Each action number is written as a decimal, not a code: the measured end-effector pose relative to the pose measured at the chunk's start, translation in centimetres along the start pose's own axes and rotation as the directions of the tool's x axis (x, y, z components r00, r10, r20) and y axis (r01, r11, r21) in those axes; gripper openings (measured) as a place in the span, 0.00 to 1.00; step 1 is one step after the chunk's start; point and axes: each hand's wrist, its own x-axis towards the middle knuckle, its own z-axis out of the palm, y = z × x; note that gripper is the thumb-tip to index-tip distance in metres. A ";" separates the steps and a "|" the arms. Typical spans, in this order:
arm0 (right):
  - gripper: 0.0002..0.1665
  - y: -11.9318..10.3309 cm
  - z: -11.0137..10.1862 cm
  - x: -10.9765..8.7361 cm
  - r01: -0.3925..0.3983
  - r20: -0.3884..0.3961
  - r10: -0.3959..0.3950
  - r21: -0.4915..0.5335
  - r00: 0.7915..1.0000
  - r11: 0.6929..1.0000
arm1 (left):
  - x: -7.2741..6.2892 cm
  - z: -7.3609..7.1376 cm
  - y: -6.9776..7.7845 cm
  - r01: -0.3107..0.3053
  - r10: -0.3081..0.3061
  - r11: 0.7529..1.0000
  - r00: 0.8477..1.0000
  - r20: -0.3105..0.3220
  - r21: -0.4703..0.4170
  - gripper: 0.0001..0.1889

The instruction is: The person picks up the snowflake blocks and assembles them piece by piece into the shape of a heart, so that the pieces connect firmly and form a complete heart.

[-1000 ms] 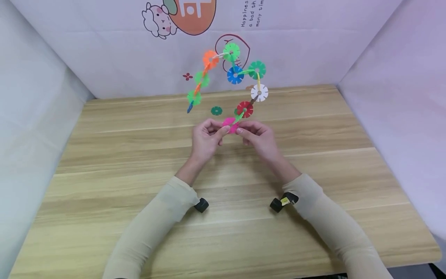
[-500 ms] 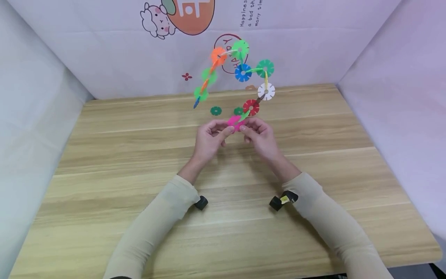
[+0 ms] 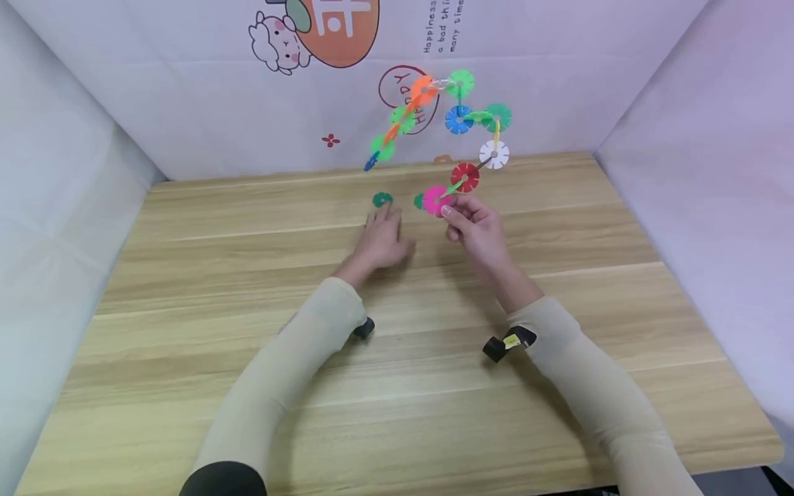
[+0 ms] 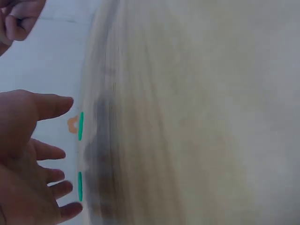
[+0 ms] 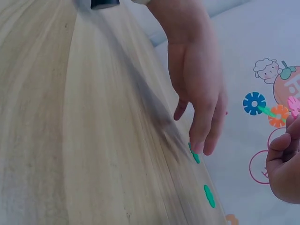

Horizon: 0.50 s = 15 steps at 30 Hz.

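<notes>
My right hand [image 3: 480, 231] pinches a pink notched plastic disc [image 3: 436, 200], the lower end of a chain of interlocking snowflake discs. The chain arches above the table through a red disc [image 3: 465, 177], a white disc [image 3: 494, 154], a blue disc [image 3: 459, 120] and an orange disc [image 3: 424, 90]. A small blue piece [image 3: 371, 162] ends its free side. With fingers extended, my left hand [image 3: 381, 241] reaches to a dark green disc [image 3: 382, 199] lying flat on the table; contact is hard to tell. Another green disc [image 3: 418, 201] lies partly hidden behind the pink one.
The wooden table [image 3: 248, 331] reaches back to a white printed cloth [image 3: 205, 89]. White cloth walls [image 3: 56, 172] stand at both sides. Black wrist cameras [image 3: 494, 349] hang below both sleeves.
My left hand has let go of the pink disc and moved forward to the green disc on the table. My right hand has carried the chain to the right and slightly away.
</notes>
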 end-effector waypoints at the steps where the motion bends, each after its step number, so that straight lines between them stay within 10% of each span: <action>1: 0.08 0.0 0.1 0.1 -0.005 -0.001 0.005 0.004 1.000 1.000 | 0.5 0.1 -0.2 0.017 -0.018 0.999 1.000 0.024 0.034 0.43; 7: 0.11 0.3 0.5 0.4 -0.018 0.012 0.017 0.031 1.000 0.999 | 0.8 0.2 -0.7 0.067 -0.079 0.989 0.993 0.089 0.136 0.45; 15: 0.13 0.5 0.1 0.4 0.001 0.026 -0.002 0.033 1.000 0.999 | -1.9 0.2 -0.3 -0.029 0.019 0.972 0.999 0.048 0.232 0.34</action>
